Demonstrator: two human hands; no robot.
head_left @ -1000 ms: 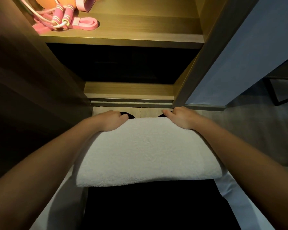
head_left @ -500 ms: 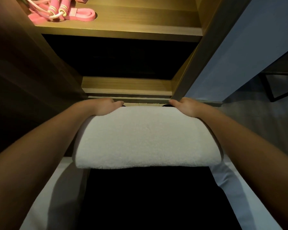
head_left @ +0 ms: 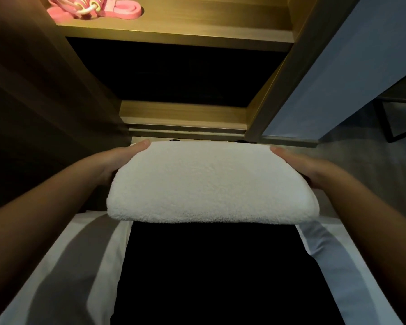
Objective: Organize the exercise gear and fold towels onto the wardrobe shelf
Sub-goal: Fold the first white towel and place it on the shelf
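**A:** How are the hands set?

**B:** The left hand [head_left: 121, 164] clasps the left end of the towel [head_left: 211, 184]. Its thumb lies along the far edge, and the other fingers are tucked beneath, out of sight. The right hand [head_left: 299, 164] mirrors it on the right end. Both are closed onto the cloth and hold nothing else.

**A:** And the towel itself?

**B:** It is folded into a thick white pad and held level in the air between the two hands. It sits low in front of the open wardrobe, just before the wooden ledge [head_left: 183, 113] at the wardrobe's foot, and touches no shelf.

**A:** Where does it belong?

**B:** I judge the lit upper shelf [head_left: 197, 31]. Pink exercise gear [head_left: 96, 9] lies at its left end: a band and what looks like a skipping rope. Between that shelf and the ledge is a dark compartment [head_left: 174, 73], and I cannot tell what is in it.

**A:** So how should the lift go?

**B:** Raise both hands together so the pad stays flat. If one end dips, the layers are likely to slide apart. Keep the fingers underneath as a platform and let the thumbs only steady the top. Squeezing inward would probably buckle the fold. Bring the far edge over the shelf lip to the right of the pink gear and rest it on the board. Then draw the fingers out sideways, one hand at a time, so the lowest layer is not dragged along.
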